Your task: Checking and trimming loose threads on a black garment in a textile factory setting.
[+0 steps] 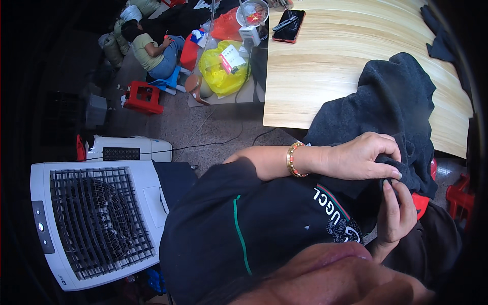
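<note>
A dark grey, soft-looking cloth (376, 91) hangs over the near edge of the wooden table and down toward my lap. My left hand (366, 156), with a gold and beaded bracelet (291, 158) on its wrist, has its fingers closed on a fold of the cloth. Just below it, my right hand (398, 212) pinches the same bunched part, its fingertips almost touching the left thumb. What lies inside the fold is hidden, and the cloth's kind cannot be made out.
On the wooden table (315, 66) lies a phone (288, 28) with a dark tool on it. A yellow bag (218, 76) sits to its left. An air cooler (101, 218) stands at my left. Farther off, a person (152, 53) sits near a red stool (142, 97).
</note>
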The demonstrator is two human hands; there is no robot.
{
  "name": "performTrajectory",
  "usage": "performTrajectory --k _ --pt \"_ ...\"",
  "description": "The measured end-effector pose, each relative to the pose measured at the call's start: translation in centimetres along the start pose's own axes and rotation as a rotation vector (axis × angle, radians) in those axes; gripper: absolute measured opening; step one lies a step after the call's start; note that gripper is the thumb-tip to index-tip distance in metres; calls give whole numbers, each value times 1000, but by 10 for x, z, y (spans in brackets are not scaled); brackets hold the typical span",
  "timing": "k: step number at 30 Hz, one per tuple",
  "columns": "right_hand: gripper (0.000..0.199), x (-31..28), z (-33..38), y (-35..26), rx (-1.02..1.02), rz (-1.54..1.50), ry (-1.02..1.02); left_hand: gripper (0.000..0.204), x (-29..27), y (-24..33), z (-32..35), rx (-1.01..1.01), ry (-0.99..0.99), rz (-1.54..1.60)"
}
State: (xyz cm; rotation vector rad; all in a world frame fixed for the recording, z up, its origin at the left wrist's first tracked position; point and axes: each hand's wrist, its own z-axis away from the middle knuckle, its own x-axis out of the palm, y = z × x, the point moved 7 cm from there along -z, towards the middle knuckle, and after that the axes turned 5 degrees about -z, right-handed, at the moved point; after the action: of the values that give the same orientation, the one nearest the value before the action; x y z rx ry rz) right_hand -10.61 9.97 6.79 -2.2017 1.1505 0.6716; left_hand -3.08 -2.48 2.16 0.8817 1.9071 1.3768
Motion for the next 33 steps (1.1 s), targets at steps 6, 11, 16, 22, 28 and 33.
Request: performTrajectory --k 6,11,16,22,28,33 --pt "34 -2 -1 8 32 -49 34 23 -3 2 -2 15 -133 -144" --pt "34 -12 -1 14 79 34 82 21 -3 -11 -5 -111 -114 -15" --pt "31 15 -9 3 -26 -60 -184 17 -14 -9 -7 -148 91 178" --pt "29 6 -9 7 -29 -31 -102 20 -2 7 -9 83 -50 -199" --pt "28 -1 -4 15 48 5 54 29 -1 -10 -8 -72 -101 -38" --pt "29 -4 -4 24 162 -41 107 47 0 -8 -4 32 -50 -50"
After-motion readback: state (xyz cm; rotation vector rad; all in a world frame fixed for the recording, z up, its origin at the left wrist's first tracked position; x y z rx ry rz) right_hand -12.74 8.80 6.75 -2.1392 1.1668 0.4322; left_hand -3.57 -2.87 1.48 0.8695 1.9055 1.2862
